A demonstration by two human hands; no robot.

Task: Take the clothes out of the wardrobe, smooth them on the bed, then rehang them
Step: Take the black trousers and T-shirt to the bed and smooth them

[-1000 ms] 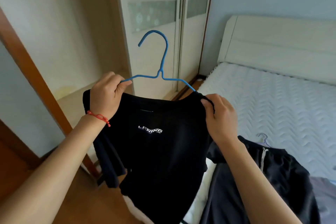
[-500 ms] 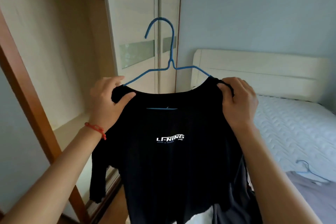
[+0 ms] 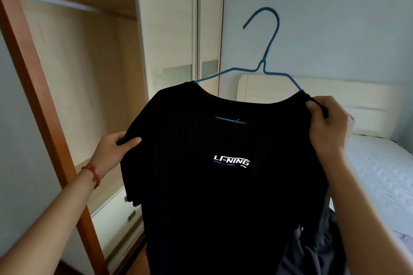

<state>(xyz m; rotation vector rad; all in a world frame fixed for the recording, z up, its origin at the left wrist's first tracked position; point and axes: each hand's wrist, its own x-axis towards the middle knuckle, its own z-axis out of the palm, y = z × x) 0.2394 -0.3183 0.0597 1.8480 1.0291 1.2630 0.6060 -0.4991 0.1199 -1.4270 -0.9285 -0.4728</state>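
An open wardrobe (image 3: 78, 73) stands at left, a bed (image 3: 384, 174) at right. Between them a black T-shirt (image 3: 223, 185) on a blue hanger (image 3: 266, 60) is held up, its shoulders pinched by the left hand (image 3: 114, 152) and right hand (image 3: 328, 127).

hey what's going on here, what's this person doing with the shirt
A person holds a black T-shirt up on a blue hanger, facing the open wardrobe. The left hand pinches the shirt's left shoulder and the right hand grips the right shoulder. The shirt is on the hanger but not yet hung on the rail. The bed is to the right.
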